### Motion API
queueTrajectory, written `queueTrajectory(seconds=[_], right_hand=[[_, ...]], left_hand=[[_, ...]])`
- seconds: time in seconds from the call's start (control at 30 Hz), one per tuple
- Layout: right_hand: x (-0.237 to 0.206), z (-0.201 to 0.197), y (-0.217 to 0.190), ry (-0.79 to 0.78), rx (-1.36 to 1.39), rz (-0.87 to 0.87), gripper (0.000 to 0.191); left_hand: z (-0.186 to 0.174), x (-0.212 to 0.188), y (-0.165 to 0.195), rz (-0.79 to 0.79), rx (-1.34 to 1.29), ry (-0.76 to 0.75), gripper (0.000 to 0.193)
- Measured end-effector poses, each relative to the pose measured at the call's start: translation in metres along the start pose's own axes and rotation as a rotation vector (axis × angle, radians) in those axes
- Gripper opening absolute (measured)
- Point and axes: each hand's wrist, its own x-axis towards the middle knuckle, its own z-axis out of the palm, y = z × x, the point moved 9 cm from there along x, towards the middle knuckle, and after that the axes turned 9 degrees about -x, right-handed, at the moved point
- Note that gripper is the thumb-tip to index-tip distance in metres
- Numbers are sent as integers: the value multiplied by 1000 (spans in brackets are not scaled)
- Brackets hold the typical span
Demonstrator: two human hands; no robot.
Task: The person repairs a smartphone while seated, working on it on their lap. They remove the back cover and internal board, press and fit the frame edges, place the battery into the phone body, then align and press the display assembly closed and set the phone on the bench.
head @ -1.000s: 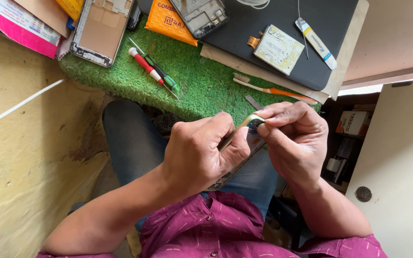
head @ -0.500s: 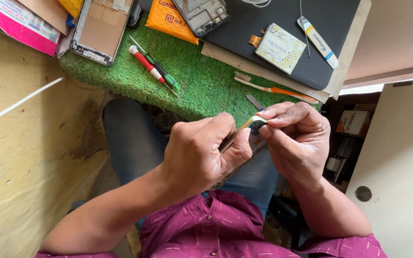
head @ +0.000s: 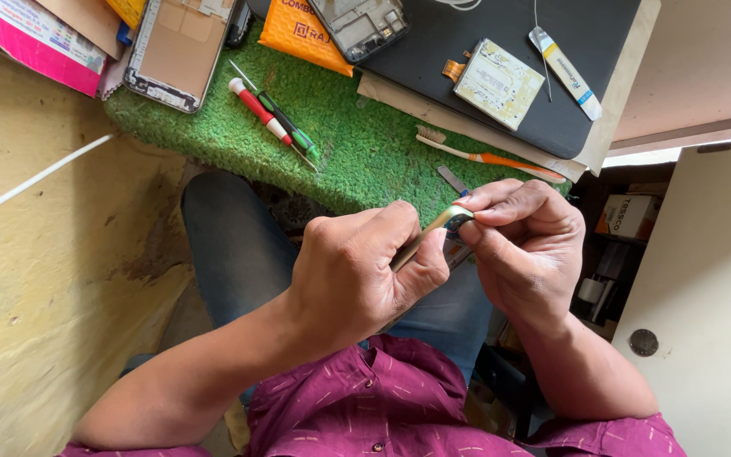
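My left hand (head: 357, 275) is closed around a thin metal tool (head: 423, 237) whose tip points up and right. That tip meets a small dark part (head: 458, 222), which my right hand (head: 526, 254) pinches between thumb and forefinger. Both hands are held together over my lap, just in front of the green turf mat's (head: 365, 144) near edge. Fingers hide most of the small part.
On the mat lie a red screwdriver (head: 255, 108), a green screwdriver (head: 291, 129) and an orange-handled toothbrush (head: 484, 156). Behind are a phone frame (head: 175, 51), an orange packet (head: 302, 34), a black pad (head: 501, 42) with a flat yellowish component (head: 499, 83) and a small tube (head: 565, 72). A yellow wall (head: 52, 254) is on the left.
Both hands stay together over the lap; the fingers shift only slightly around the tool tip and small part.
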Motion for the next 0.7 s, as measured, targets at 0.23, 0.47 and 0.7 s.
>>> queueTrajectory(seconds=[0.23,0.47,0.7], right_hand=[[-3,-1,-1,33,-38,-16,17],[-7,-1,-3,50,-102,-52,18],[-2,0,-8,4,27,-13,19]], left_hand=[[2,-1,1,7,-1,-5,29],[8,-2,4,44,31,4,29],[4,2,0,-20,-22,22,30]])
